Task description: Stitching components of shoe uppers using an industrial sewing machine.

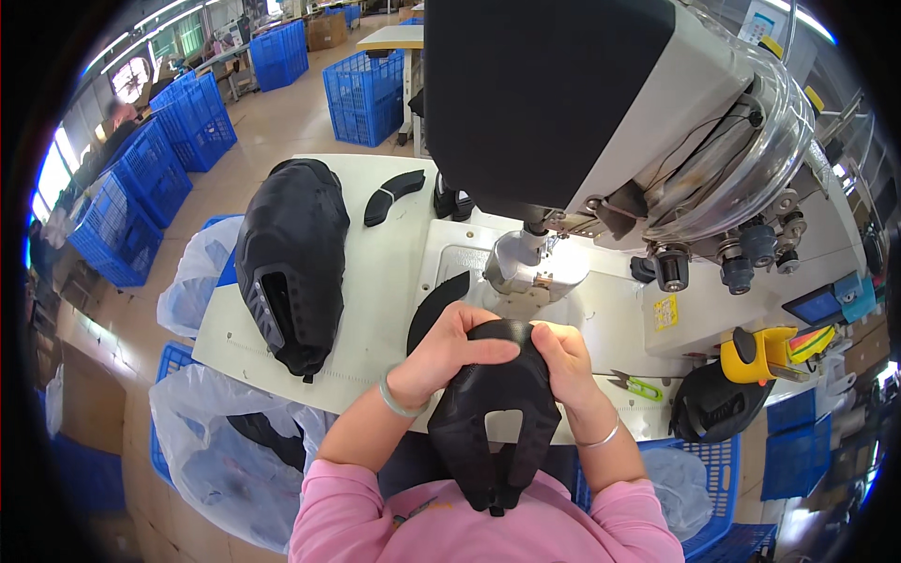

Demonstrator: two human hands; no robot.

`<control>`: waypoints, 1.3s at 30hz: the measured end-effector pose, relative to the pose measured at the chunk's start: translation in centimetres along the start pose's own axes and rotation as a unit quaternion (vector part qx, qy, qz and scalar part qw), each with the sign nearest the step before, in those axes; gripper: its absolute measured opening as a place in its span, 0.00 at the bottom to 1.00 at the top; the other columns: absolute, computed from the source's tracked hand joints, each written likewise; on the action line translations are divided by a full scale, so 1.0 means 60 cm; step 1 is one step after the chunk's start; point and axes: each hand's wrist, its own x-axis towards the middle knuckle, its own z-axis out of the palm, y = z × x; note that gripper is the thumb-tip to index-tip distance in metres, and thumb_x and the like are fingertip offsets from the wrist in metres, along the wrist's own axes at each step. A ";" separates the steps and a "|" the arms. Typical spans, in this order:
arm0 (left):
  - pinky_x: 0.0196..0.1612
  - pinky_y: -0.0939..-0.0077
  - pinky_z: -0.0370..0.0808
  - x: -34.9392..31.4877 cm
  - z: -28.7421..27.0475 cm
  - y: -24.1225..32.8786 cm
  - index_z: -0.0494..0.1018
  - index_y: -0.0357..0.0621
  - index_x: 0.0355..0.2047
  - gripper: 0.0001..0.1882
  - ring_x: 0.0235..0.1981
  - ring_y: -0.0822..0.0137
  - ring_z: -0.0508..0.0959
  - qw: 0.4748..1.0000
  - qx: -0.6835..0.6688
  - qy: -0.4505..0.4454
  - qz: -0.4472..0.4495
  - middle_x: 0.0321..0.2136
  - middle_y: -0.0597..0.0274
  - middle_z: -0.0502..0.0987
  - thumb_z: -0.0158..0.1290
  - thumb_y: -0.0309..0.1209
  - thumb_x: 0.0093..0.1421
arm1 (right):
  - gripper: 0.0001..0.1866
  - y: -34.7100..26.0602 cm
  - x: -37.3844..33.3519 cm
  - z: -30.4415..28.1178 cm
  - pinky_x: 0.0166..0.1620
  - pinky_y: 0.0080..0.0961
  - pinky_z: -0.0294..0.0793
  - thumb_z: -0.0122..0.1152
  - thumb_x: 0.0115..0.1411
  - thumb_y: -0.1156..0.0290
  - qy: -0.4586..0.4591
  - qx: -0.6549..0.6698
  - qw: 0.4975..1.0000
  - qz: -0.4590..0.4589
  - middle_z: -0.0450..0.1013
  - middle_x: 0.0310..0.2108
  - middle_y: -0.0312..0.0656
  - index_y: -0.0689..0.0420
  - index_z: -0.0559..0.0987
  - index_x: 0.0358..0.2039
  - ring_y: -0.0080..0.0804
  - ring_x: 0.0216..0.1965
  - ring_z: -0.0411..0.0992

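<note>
A black shoe upper [460,418] is held up in front of my chest, its throat opening turned toward me. My left hand [446,355] grips its far end from the left, the thumb laid across the top. On the other side my right hand [563,361] pinches the edge, thumb near the rim. Both hands' other fingers are partly hidden by the upper. Just beyond is the lit post of a sewing machine [535,267], apart from the upper. A curved black strip [432,317] lies beside my left hand.
Stacked black uppers [293,220] and another curved strip [394,195] lie on the white table [380,281] at left. Green thread snips [644,388], a yellow holder [755,357] and a dark upper [718,403] are at right. Plastic-lined blue crates [169,441] flank me.
</note>
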 end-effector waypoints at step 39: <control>0.47 0.79 0.70 -0.132 -0.078 0.038 0.70 0.35 0.49 0.22 0.42 0.74 0.73 0.953 0.233 0.193 0.006 0.38 0.66 0.75 0.62 0.22 0.54 | 0.16 0.021 0.013 0.032 0.41 0.24 0.78 0.53 0.64 0.76 0.025 0.079 0.985 0.154 0.78 0.37 0.46 0.69 0.75 0.50 0.29 0.36 0.77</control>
